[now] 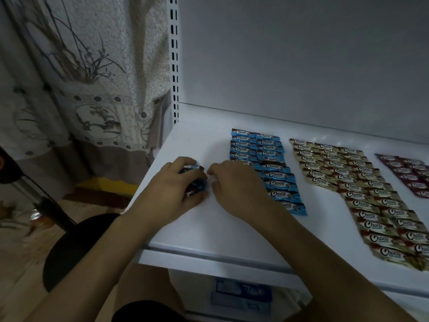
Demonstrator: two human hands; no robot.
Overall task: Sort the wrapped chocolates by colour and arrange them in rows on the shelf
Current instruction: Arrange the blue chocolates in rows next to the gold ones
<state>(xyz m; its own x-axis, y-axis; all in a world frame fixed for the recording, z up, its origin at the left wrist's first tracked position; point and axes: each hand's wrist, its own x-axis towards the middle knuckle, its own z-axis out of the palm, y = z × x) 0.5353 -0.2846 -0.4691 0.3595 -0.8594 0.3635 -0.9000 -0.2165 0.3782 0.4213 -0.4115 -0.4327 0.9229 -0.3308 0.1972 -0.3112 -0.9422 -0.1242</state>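
Blue chocolates (pixel 276 175), white "Choco" lettering, lie in two columns.

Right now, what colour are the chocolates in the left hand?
Blue wrappers, gripped by the left hand; head view.

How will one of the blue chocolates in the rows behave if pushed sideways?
Likely slides easily: the blue chocolates have glossy wrappers on a smooth shelf. They lie flat, so rolling seems unlikely. Packed edge to edge, one would probably shift its neighbours.
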